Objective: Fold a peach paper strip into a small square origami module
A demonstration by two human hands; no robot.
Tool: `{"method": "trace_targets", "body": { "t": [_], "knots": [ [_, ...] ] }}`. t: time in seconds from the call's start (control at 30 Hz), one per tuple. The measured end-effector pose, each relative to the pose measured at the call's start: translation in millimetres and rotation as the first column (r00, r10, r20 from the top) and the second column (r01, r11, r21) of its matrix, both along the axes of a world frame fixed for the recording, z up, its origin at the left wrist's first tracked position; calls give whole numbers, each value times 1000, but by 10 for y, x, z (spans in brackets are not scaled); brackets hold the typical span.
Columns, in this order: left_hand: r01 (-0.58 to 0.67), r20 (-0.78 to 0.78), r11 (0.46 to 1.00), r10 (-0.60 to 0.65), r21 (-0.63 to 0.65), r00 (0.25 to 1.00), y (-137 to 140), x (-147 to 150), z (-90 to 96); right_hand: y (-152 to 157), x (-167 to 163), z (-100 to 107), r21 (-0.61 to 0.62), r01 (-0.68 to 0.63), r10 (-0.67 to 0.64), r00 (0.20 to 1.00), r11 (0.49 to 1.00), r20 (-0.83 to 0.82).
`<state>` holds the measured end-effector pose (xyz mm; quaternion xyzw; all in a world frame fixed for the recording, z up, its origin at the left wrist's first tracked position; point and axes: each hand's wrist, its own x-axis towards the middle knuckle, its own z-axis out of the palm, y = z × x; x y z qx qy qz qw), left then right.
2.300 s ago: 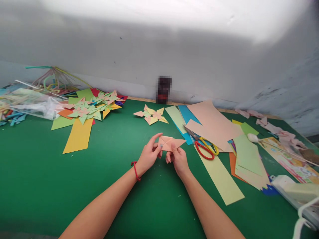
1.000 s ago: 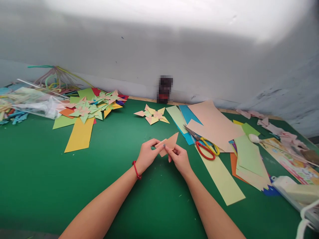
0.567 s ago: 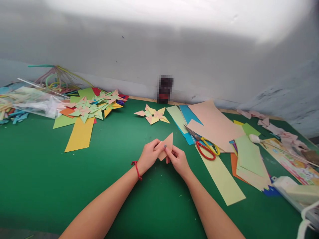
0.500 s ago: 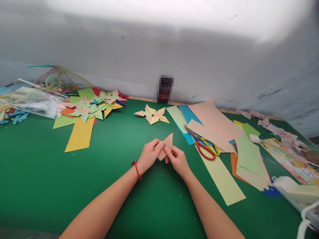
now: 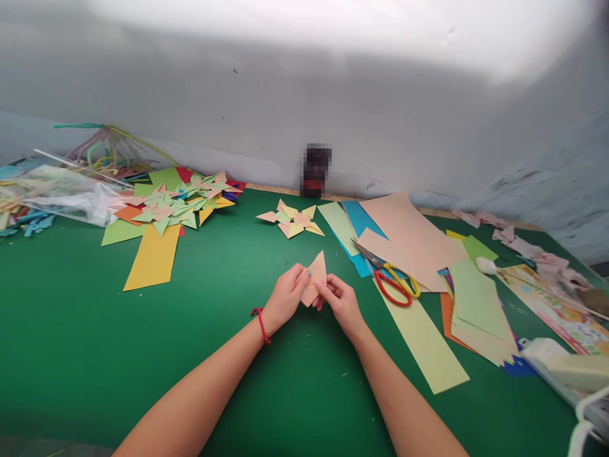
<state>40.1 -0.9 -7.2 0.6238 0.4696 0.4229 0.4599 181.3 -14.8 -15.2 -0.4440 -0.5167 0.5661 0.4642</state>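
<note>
Between my hands is a small folded piece of peach paper (image 5: 314,279), its pointed tip up and its lower corner down. My left hand (image 5: 287,293), with a red bracelet at the wrist, pinches its left edge. From the other side my right hand (image 5: 341,303) grips the right edge, thumb on the front and some fingers hidden behind. Just beyond my hands a folded paper star (image 5: 294,219) of peach and yellow points lies flat on the green table (image 5: 228,387).
Scissors (image 5: 392,284) with red and yellow handles lie on paper sheets at the right. A pale green strip (image 5: 423,336) reaches toward me. Folded stars (image 5: 176,206) are heaped at the left by a yellow strip (image 5: 153,257). A pixelated dark object (image 5: 316,170) stands against the wall.
The peach paper has turned slightly, its tip shifting a little left. My left thumb has moved up a little along its edge; both hands keep hold of it.
</note>
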Motion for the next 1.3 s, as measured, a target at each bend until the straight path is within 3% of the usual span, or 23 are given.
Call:
{"method": "trace_targets", "body": {
  "t": [0.17,0.37,0.9,1.03,1.2,1.3],
  "knots": [
    [-14,18,1000,13,12,1000,5,2,12,11,8,-13,-11,-6,6,1000,1000,24],
    [-3,-41,996,6,86,999,25,-12,22,52,34,-31,-44,119,-119,993,992,-1],
    [11,-74,996,-5,93,997,40,-20,3,58,49,-30,-107,100,-106,993,989,-49],
    [9,-79,989,2,148,997,38,-27,12,56,46,-35,-71,120,-124,991,990,-57],
    [-95,-83,958,121,271,989,38,-60,40,34,25,-1,17,155,-154,987,988,-50],
    [-86,-42,957,101,278,994,37,-77,53,32,22,8,39,183,-180,981,982,-68]
  ]
}}
